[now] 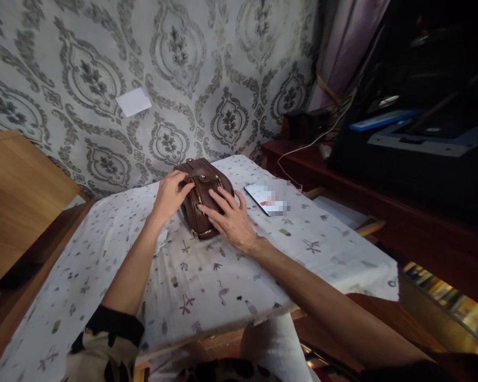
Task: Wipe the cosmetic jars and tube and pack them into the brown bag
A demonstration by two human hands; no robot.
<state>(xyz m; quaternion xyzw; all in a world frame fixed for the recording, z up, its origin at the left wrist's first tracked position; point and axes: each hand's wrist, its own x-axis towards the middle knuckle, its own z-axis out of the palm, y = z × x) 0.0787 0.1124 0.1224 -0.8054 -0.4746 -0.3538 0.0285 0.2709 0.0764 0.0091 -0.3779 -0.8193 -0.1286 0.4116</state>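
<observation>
A brown leather handbag (199, 200) with gold-coloured zippers and studs sits on the cloth-covered table. At its upper left side is my left hand (170, 192), thumb and fingers bent into a pinch against the bag's zipper edge. Whether a zipper pull is between those fingertips is too small to make out. My right hand (234, 220) lies on the right and front of the bag, fingers spread and resting on the leather without grasping it.
A phone (263, 199) with a lit screen lies right of the bag on the patterned tablecloth (223, 286). Behind rises a patterned wall with a white card (134, 102). A large dark screen (422, 106) and a white cable (314, 140) are at the right; a wooden panel (27, 191) stands left.
</observation>
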